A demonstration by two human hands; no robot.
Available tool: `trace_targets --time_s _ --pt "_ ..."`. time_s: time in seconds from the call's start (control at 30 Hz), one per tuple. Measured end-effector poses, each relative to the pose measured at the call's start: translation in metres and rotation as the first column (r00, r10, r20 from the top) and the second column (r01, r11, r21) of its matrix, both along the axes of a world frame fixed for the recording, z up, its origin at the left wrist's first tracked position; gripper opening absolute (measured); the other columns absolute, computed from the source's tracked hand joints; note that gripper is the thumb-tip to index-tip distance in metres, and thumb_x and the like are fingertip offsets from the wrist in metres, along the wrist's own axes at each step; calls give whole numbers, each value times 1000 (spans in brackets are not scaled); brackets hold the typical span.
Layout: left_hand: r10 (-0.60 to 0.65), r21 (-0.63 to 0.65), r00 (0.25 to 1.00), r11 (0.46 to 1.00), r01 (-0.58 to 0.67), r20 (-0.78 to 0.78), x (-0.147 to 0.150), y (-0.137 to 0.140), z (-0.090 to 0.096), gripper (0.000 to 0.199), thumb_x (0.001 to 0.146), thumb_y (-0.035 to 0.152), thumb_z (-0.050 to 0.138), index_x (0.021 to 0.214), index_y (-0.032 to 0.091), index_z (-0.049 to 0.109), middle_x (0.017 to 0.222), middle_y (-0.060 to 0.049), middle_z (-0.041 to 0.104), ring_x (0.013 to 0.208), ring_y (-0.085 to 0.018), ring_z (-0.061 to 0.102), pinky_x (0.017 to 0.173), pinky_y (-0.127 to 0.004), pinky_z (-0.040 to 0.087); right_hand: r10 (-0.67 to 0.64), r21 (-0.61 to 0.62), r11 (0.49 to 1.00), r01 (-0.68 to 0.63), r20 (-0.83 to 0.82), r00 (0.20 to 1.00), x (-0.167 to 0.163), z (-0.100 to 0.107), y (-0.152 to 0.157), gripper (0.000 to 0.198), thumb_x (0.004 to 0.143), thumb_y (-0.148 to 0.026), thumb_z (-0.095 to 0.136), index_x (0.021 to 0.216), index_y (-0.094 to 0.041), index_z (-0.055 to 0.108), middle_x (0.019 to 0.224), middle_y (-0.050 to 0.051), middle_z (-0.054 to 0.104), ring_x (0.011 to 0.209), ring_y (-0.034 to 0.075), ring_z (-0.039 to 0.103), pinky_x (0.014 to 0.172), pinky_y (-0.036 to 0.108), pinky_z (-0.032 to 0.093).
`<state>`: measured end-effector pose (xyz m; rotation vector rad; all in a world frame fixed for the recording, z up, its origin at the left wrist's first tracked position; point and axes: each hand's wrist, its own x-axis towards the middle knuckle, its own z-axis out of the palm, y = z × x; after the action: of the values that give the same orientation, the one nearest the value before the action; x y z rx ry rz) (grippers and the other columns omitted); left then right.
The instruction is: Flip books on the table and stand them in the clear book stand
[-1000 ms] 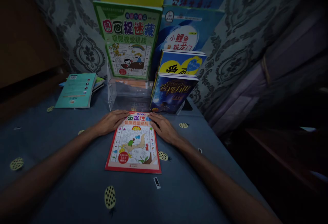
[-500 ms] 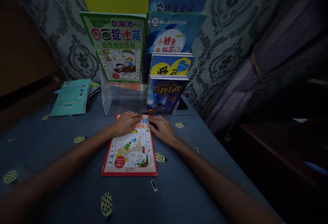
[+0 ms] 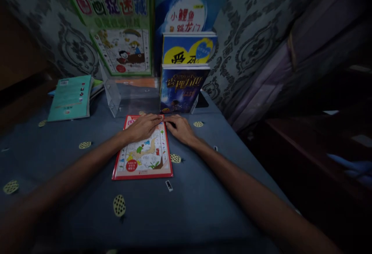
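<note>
A red-bordered picture book (image 3: 145, 157) with a coloured drawing on its cover lies closed on the table. My left hand (image 3: 143, 127) rests flat across its upper part, fingers stretched toward the top right corner, hiding most of the title. At that same corner is my right hand (image 3: 180, 129), its fingertips touching the book's edge, with a gap between thumb and forefinger. The fingertips of both hands nearly meet there. Just behind the hands stands a clear acrylic book rack (image 3: 112, 95).
On the rack stand a green picture book (image 3: 122, 25), a blue book (image 3: 186, 9), a yellow-and-blue book (image 3: 188, 48) and a dark blue book (image 3: 183, 89). A teal book (image 3: 71, 99) lies on others at the left. A tied curtain (image 3: 279, 56) hangs at right.
The view has tilted down and come closer, so the rack and books sit higher in it. My right hand's fingertips have shifted closer to the book's top right corner.
</note>
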<state>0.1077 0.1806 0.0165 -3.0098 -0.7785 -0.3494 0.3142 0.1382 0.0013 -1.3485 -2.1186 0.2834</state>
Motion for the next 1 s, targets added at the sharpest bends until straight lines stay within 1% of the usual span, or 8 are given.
trace_targets --time_s 0.2,0.37,0.43,0.53,0.7,0.83,0.9,1.0 --pt "-60 -56 998 996 62 35 -5 -43 6 38 99 23 39 130 14 58 134 -13 59 127 -26 52 108 -45 41 -11 -27 1000 10 -23 1000 2 0 0 31 91 -15 50 111 -21 73 112 6 74 108 23 63 97 38 47" --pt "-86 -81 995 993 90 52 -4 -80 8 41 102 35 42 131 11 57 137 -17 57 132 -27 49 110 -47 39 36 -18 999 -35 29 999 2 -6 3 33 96 -22 47 122 -18 66 124 10 68 117 24 57 103 42 43" --pt "-36 -83 999 996 38 29 -2 -89 6 46 102 41 43 137 13 53 143 -17 52 138 -30 42 113 -52 35 38 -24 999 -37 61 997 1 -8 4 36 98 -24 45 128 -17 62 130 12 64 123 25 54 105 45 41" --pt "8 -94 1000 995 -11 -29 3 -97 3 47 100 48 45 140 24 51 150 -14 46 145 -33 32 114 -60 29 29 -7 1000 -28 81 996 0 -9 6 37 98 -24 44 131 -17 60 133 12 62 126 25 52 108 46 39" --pt "-33 -135 999 990 32 0 -7 -114 14 40 99 45 48 132 25 58 149 -12 48 144 -31 35 114 -58 30 12 28 1000 -12 17 1000 4 -5 1 36 100 -25 41 124 -15 65 127 15 66 123 25 55 106 46 41" --pt "-109 -200 993 973 115 40 -26 -133 30 20 98 38 53 104 23 64 132 -9 61 134 -24 48 114 -48 36 26 -1 1000 -26 -41 999 8 3 -23 33 99 -24 41 118 -17 68 111 11 72 107 24 61 96 42 47" --pt "-119 -216 993 969 119 12 -32 -138 35 14 97 33 53 95 21 61 116 -8 66 120 -23 58 105 -43 45 46 0 999 -46 -61 997 8 7 -39 32 99 -23 42 112 -18 70 104 9 73 100 23 63 93 39 47" --pt "-45 -157 998 987 36 -52 -32 -137 32 8 95 26 52 98 20 57 104 -8 65 99 -23 62 86 -38 54 53 -18 998 -55 -91 994 8 14 -58 29 98 -22 43 98 -20 73 93 6 74 87 21 64 85 34 47"
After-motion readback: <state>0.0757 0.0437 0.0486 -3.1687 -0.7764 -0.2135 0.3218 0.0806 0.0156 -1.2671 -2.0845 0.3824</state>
